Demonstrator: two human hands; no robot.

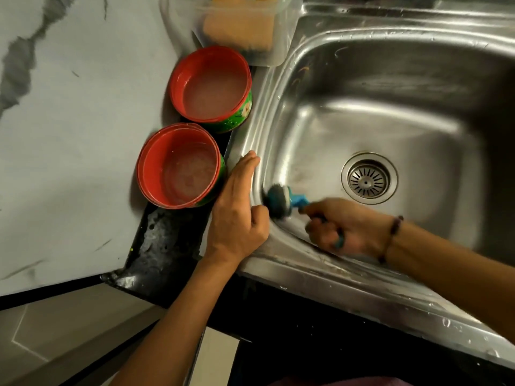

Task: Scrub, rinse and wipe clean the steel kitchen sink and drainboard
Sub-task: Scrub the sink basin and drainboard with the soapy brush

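Note:
The steel sink (390,87) fills the right of the view, with its round drain strainer (368,178) near the middle of the basin. My right hand (345,228) grips the blue handle of a scrub brush (281,200), whose dark round head presses against the basin's near-left corner wall. My left hand (237,213) rests flat on the sink's left rim, fingers straight and pointing away from me, thumb hanging over the edge close to the brush head.
Two red tubs with cloudy liquid, one (178,165) beside my left hand and one (211,86) behind it, stand on the dark strip along the sink. A clear plastic box (281,51) holding a sponge sits at the back. A white marbled counter (69,121) spreads left.

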